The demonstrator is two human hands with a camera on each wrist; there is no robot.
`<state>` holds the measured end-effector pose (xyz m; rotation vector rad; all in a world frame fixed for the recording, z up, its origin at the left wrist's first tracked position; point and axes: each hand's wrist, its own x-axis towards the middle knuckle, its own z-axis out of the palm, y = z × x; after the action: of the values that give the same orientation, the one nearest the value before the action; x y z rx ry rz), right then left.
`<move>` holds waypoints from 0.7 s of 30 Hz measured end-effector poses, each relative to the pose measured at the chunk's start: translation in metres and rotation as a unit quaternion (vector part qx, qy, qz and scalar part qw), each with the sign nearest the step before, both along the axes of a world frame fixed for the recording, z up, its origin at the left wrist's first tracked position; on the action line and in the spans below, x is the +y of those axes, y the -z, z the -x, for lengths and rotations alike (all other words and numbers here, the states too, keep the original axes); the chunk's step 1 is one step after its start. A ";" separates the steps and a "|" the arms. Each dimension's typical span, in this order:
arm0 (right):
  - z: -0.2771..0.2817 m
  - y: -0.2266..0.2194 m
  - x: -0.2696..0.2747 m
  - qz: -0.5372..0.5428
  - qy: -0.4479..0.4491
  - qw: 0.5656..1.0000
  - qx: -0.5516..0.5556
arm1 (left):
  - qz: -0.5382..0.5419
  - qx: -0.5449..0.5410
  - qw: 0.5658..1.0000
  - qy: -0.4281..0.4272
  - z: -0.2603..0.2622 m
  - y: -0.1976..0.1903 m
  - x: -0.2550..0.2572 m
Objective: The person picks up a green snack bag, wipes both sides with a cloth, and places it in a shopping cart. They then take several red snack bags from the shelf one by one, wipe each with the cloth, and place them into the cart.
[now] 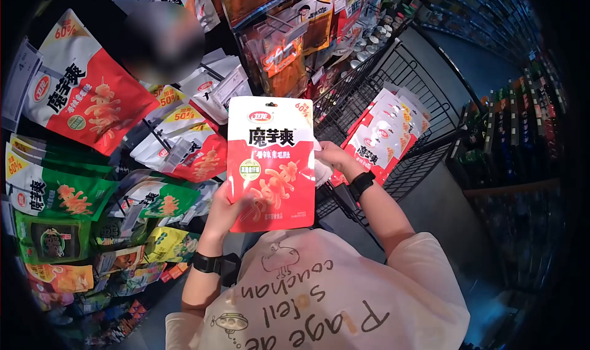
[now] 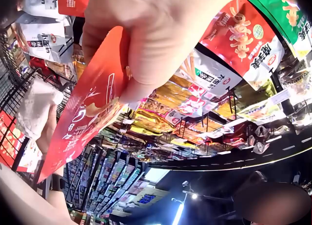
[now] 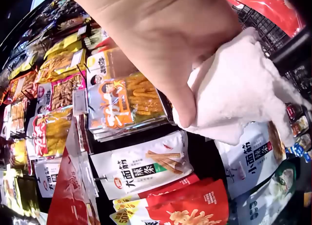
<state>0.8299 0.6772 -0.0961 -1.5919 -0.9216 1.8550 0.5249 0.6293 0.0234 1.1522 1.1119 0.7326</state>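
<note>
A red and white snack bag (image 1: 270, 159) faces up in front of the person's chest in the head view. My left hand (image 1: 222, 210) grips its lower left side, thumb across the front. In the left wrist view the same bag (image 2: 83, 120) appears nearly edge-on, pinched between thumb and fingers. Just right of the bag, my right hand (image 1: 335, 157) holds a crumpled white cloth (image 3: 239, 88), mostly hidden behind the bag in the head view. The right wrist view shows the thumb pressed against the cloth's edge.
A black wire shopping cart (image 1: 424, 73) stands at the right, with several similar red and white bags (image 1: 384, 135) inside. Hanging snack bags (image 1: 92, 82) fill the rack on the left, green ones (image 1: 58, 190) lower down. Another shelf (image 1: 522, 135) runs along the far right.
</note>
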 end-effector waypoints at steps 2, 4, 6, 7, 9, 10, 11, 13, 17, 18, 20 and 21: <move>-0.008 -0.002 -0.004 0.003 0.023 0.996 0.088 | 0.024 -0.022 0.999 0.012 -0.006 0.000 0.002; -0.016 -0.021 -0.010 -0.031 0.125 0.986 0.106 | 0.062 -0.039 0.997 0.024 -0.013 0.001 0.004; -0.022 -0.059 -0.019 -0.150 0.266 0.951 0.050 | 0.103 -0.057 0.993 0.032 -0.020 0.007 0.007; -0.027 -0.077 -0.023 -0.233 0.303 0.924 -0.026 | 0.108 -0.066 0.990 0.055 -0.024 0.018 0.010; -0.029 -0.093 -0.027 -0.411 0.213 0.832 -0.306 | 0.120 -0.075 0.987 0.079 -0.036 0.034 0.015; -0.023 -0.097 -0.027 -0.473 0.140 0.797 -0.348 | 0.125 -0.128 0.977 0.117 -0.044 0.041 0.018; -0.017 -0.098 -0.024 -0.529 0.066 0.753 -0.386 | 0.130 -0.181 0.963 0.154 -0.051 0.049 0.020; 0.006 -0.079 -0.016 -0.485 0.025 0.815 -0.316 | 0.163 -0.176 0.958 0.159 -0.060 0.079 0.027; 0.041 0.001 -0.018 -0.444 -0.103 0.800 -0.390 | 0.238 -0.143 0.955 0.109 -0.069 0.108 0.024; 0.047 -0.017 -0.024 -0.430 -0.103 0.803 -0.399 | 0.239 -0.141 0.954 0.109 -0.068 0.115 0.024; 0.053 -0.028 -0.036 -0.460 -0.173 0.772 -0.403 | 0.204 -0.188 0.953 0.120 -0.064 0.129 0.022; 0.056 -0.032 -0.048 -0.487 -0.226 0.738 -0.409 | 0.213 -0.187 0.951 0.124 -0.061 0.131 0.020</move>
<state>0.7739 0.6296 -0.0639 -1.4376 -2.3246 0.4465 0.5862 0.6493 -0.1073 0.7274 0.7393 0.4579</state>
